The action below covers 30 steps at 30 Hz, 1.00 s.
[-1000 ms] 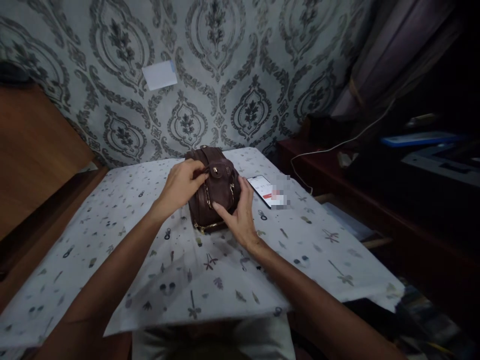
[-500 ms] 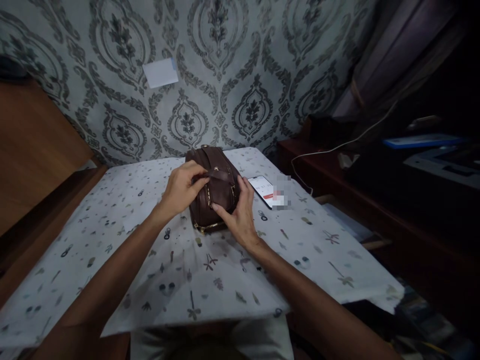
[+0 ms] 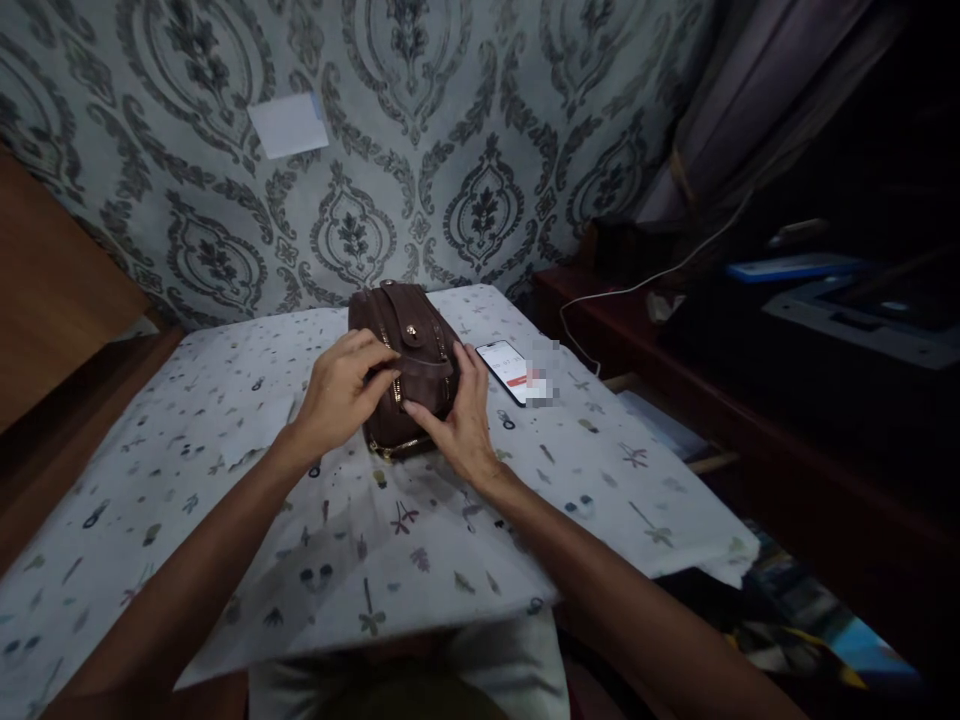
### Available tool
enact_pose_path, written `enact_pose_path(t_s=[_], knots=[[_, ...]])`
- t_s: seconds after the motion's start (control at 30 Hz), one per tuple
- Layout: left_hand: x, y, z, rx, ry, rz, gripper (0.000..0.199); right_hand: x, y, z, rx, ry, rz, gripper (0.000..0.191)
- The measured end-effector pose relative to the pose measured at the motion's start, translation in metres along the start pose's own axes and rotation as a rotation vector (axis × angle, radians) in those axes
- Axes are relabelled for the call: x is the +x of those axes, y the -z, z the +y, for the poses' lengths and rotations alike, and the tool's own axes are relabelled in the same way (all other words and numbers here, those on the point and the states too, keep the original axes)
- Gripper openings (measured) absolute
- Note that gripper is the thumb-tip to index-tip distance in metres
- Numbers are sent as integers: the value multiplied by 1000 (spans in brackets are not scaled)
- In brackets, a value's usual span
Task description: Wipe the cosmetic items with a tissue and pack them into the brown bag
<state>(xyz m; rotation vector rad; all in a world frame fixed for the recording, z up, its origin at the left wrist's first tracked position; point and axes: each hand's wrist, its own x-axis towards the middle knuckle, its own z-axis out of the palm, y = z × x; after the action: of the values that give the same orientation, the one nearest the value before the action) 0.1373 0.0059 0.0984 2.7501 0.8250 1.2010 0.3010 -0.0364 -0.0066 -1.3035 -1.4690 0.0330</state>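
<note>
A small brown leather-like bag (image 3: 409,305) with gold zips stands on the cloth-covered table. My left hand (image 3: 345,385) is at its left side, thumb and forefinger pinched on a brown flap (image 3: 426,366) across the front of the bag. My right hand (image 3: 463,425) grips the front right of the bag, thumb on the front face and fingers along the right side. A tab with a round gold stud (image 3: 412,331) shows just above the flap. A gold zip (image 3: 397,446) runs along the bag's lower front edge.
Right of the bag lies a phone (image 3: 504,370) with its screen lit. The tablecloth (image 3: 300,590) is white with small printed shapes. A white cable (image 3: 637,288) trails over the dark red furniture at right. A wooden panel (image 3: 60,290) stands at left, patterned wall behind.
The flap in my left hand has come down toward me, so the tab and gold stud show more fully. My right hand keeps its grip. The whole view has shifted a little.
</note>
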Motion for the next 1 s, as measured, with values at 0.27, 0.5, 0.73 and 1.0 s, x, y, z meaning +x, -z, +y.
enact_pose_path(t_s=[0.27, 0.5, 0.73, 1.0], knots=[[-10, -4, 2, -27, -4, 15, 14, 0, 2, 0, 23, 9, -13, 89], [-13, -9, 9, -48, 123, 91, 9, 4, 10, 2, -23, 21, 32, 59], [-31, -17, 22, -89, 197, 236, 8, 49, 36, -1, 32, 196, 117, 15], [-60, -50, 37, 438, -203, 67, 29, 75, 41, -13, 306, 23, -56, 22]])
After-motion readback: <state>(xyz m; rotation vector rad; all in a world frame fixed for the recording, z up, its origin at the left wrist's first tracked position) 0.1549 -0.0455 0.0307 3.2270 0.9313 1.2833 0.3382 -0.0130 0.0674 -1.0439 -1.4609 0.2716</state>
